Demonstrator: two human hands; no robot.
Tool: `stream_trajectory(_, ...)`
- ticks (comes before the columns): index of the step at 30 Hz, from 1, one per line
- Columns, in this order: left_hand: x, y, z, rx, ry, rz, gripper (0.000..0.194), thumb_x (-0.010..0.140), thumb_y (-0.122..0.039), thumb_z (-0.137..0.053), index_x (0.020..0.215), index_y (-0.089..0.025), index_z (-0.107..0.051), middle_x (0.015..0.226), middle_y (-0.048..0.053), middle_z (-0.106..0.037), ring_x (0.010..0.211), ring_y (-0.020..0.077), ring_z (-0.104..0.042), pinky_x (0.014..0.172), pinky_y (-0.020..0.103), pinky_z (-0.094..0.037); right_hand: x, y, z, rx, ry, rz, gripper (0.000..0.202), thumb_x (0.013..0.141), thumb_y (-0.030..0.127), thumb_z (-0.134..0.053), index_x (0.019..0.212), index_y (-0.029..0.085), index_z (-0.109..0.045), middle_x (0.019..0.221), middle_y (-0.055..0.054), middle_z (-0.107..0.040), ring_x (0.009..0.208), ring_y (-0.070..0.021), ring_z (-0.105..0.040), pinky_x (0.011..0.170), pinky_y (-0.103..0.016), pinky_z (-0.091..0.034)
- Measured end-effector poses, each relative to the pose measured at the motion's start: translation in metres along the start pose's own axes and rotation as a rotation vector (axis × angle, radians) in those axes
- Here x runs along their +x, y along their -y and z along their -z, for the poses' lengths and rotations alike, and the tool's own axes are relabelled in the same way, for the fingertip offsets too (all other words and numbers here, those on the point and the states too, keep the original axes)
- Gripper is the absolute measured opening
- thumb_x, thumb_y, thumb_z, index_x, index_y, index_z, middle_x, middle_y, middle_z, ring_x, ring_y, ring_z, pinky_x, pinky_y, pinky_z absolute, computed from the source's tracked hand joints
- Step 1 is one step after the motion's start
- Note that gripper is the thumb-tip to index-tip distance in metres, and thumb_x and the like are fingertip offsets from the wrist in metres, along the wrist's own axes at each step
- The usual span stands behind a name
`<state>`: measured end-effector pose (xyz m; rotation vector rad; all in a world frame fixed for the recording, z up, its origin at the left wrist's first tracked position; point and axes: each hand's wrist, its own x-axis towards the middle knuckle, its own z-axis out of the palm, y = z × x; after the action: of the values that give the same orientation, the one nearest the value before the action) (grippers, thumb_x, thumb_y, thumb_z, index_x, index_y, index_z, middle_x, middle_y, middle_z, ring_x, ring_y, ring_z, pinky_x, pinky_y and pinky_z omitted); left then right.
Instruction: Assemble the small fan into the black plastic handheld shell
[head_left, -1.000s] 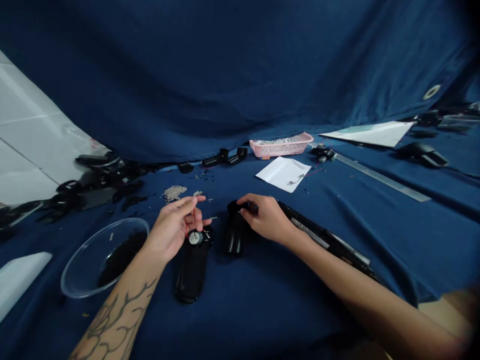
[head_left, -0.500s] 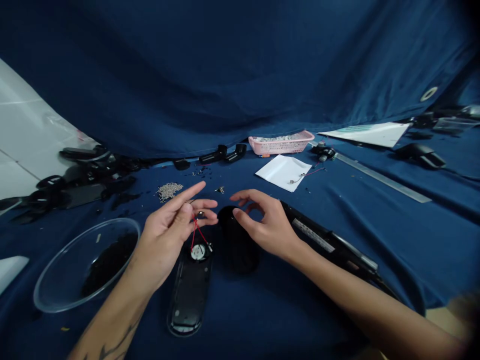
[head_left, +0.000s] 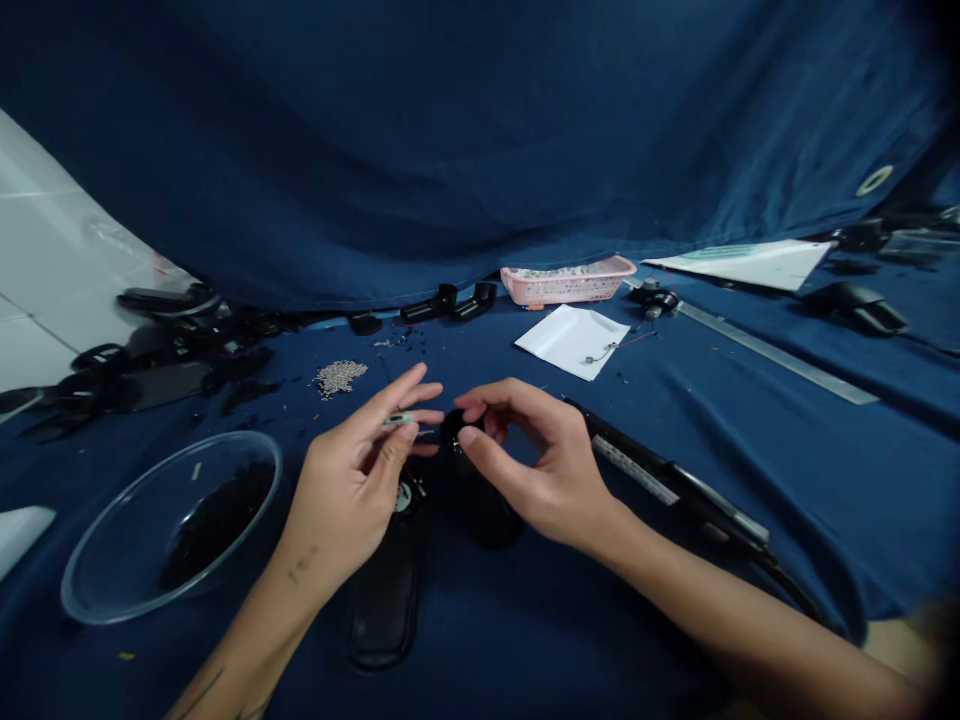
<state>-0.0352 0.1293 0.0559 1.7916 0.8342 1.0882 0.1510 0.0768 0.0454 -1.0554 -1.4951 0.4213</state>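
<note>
My left hand [head_left: 356, 470] pinches a small pale-green flat part [head_left: 397, 420] between thumb and fingers, its other fingers stretched to the right. Below it lies a long black plastic shell [head_left: 382, 610], open side up. At the shell's far end is a round white disc [head_left: 404, 497] with red wire by it, partly covered by the hand. My right hand [head_left: 547, 465] is curled with thumb and fingertips close together. A tiny shiny speck shows at those fingertips, too small to name. Under that hand sits a dark rounded black piece [head_left: 487, 515], partly hidden.
A clear bowl [head_left: 276, 470] with black bits stands left. Behind are a heap of small metal pieces [head_left: 341, 377], white paper [head_left: 566, 340], a pink basket [head_left: 570, 290] and a metal ruler [head_left: 780, 352]. A black cabled tool [head_left: 675, 480] lies right, and black parts [head_left: 165, 350] at the far left.
My left hand has turned and moved right, closer to my right hand, and the pale-green part now shows in it. My right fingertips have drawn closer together. The view has shifted slightly.
</note>
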Motion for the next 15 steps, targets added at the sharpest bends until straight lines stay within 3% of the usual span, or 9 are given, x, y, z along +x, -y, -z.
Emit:
stream_trajectory(3, -0.008, -0.001, -0.003, -0.014, 0.123, 0.015, 0.053, 0.101, -0.029, -0.063, 0.153, -0.039, -0.054, 0.152, 0.001, -0.061, 0.138, 0.0225, -0.06, 0.116, 0.029, -0.049, -0.003, 0.007, -0.011, 0.121, 0.034, 0.038, 0.015, 0.096, 0.023, -0.071, 0.11, 0.019, -0.073, 0.092, -0.003, -0.068, 0.073, -0.0136, -0.059, 0.067, -0.028, -0.05)
stream_trajectory(6, -0.015, -0.009, -0.006, -0.225, 0.186, 0.128, 0.062, 0.099, -0.028, -0.067, 0.157, -0.038, -0.047, 0.155, 0.004, -0.058, 0.142, 0.0247, -0.056, 0.118, 0.032, -0.046, -0.005, 0.006, -0.015, 0.099, -0.034, 0.077, 0.006, 0.097, 0.019, -0.071, 0.102, 0.019, -0.074, 0.085, -0.002, -0.068, 0.069, -0.0128, -0.057, 0.063, -0.027, -0.048)
stream_trajectory(8, -0.017, -0.013, -0.008, -0.354, 0.11, 0.165, 0.059, 0.094, -0.029, -0.073, 0.149, -0.035, -0.053, 0.148, 0.008, -0.064, 0.138, 0.0272, -0.06, 0.111, 0.032, -0.053, -0.007, 0.005, -0.016, 0.047, -0.087, 0.143, 0.004, 0.096, 0.017, -0.072, 0.098, 0.02, -0.074, 0.084, -0.002, -0.07, 0.068, -0.0137, -0.059, 0.062, -0.028, -0.049)
stream_trajectory(11, -0.014, -0.012, -0.01, -0.326, -0.094, 0.109, 0.035, 0.085, -0.03, -0.084, 0.116, -0.027, -0.069, 0.119, 0.008, -0.079, 0.118, 0.0265, -0.073, 0.091, 0.024, -0.061, -0.01, 0.003, -0.018, -0.024, -0.148, 0.264, 0.009, 0.094, 0.01, -0.073, 0.097, 0.019, -0.073, 0.088, -0.005, -0.073, 0.073, -0.0152, -0.066, 0.065, -0.028, -0.054)
stream_trajectory(13, -0.011, -0.007, -0.01, -0.277, -0.149, 0.078, 0.023, 0.081, -0.03, -0.087, 0.099, -0.024, -0.074, 0.105, 0.006, -0.081, 0.107, 0.0238, -0.076, 0.086, 0.022, -0.061, -0.011, 0.002, -0.02, -0.043, -0.157, 0.3, 0.011, 0.094, 0.008, -0.074, 0.094, 0.018, -0.072, 0.089, -0.006, -0.074, 0.077, -0.016, -0.069, 0.067, -0.027, -0.055)
stream_trajectory(15, -0.008, -0.003, -0.009, -0.309, -0.153, 0.111, 0.021, 0.078, -0.029, -0.09, 0.094, -0.023, -0.078, 0.099, 0.004, -0.08, 0.1, 0.0206, -0.077, 0.085, 0.02, -0.06, -0.01, 0.003, -0.018, -0.04, -0.14, 0.287, 0.01, 0.094, 0.009, -0.074, 0.091, 0.018, -0.071, 0.088, -0.005, -0.073, 0.077, -0.0157, -0.069, 0.067, -0.027, -0.055)
